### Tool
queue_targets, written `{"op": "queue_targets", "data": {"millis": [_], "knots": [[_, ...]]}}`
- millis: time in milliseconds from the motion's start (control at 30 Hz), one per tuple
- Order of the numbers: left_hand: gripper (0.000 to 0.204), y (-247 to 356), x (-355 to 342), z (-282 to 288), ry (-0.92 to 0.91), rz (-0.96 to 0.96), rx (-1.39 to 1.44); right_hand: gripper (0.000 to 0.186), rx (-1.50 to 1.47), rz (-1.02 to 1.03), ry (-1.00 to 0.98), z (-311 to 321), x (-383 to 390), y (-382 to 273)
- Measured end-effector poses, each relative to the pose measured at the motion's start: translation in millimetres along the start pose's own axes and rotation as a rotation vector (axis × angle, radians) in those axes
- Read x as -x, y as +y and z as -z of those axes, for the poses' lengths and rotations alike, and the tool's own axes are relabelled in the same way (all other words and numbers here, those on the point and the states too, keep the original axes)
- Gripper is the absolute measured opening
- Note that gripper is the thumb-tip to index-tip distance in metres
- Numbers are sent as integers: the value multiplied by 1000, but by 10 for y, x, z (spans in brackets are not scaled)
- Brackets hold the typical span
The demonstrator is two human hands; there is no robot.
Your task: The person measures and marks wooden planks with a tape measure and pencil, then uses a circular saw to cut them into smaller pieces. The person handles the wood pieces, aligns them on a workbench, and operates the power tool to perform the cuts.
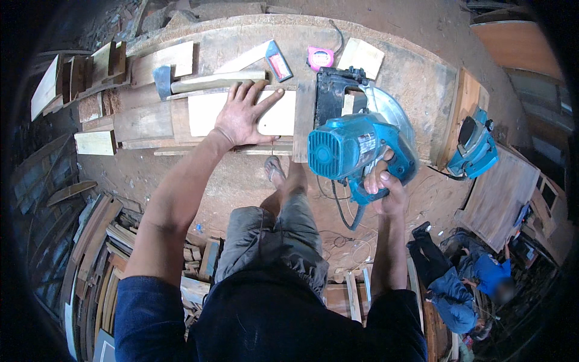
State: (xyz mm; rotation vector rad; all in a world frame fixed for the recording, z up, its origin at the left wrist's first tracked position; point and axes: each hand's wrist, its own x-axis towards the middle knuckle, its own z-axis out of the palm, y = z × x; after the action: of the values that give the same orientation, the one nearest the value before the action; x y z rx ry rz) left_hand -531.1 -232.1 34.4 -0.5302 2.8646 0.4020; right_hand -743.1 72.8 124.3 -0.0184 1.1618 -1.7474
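Left fingers [266,104] spread on a pale board [280,117]; right fingers [374,175] grip a blue saw [347,143], its blade hidden.

Woodworking workshop: circular saw [362,136], sawdusty bench [416,81], piled timber strips [96,247].

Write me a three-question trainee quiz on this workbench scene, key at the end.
1. True or false: the person's right hand grips the handle of the teal circular saw.
2. Fill in: as the wearer sees it, the round pink tape measure lies to the ____ of the wooden-handled hatchet.
3. What lies under the spread left hand?
A) the teal circular saw
B) the round pink tape measure
C) a pale, flat wooden board

Key: 1 true; 2 right; 3 C.
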Motion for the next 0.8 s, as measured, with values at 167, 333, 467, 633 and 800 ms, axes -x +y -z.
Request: {"op": "queue_targets", "data": {"millis": [167,333,467,633,800], "knots": [[108,-26,8,28,22,-22,67,46,56,6,36,56,298,145],[111,-29,13,10,54,-28,110,42,32,12,-74,144,623,295],[112,-8,0,5,67,-30,91,49,-78,-61,-52,206,597,250],[110,2,-15,21,7,-6,69,43,-33,-68,-11,184,475,200],[111,18,-22,-5,1,6,33,40,-61,-54,-11,142,406,181]]}}
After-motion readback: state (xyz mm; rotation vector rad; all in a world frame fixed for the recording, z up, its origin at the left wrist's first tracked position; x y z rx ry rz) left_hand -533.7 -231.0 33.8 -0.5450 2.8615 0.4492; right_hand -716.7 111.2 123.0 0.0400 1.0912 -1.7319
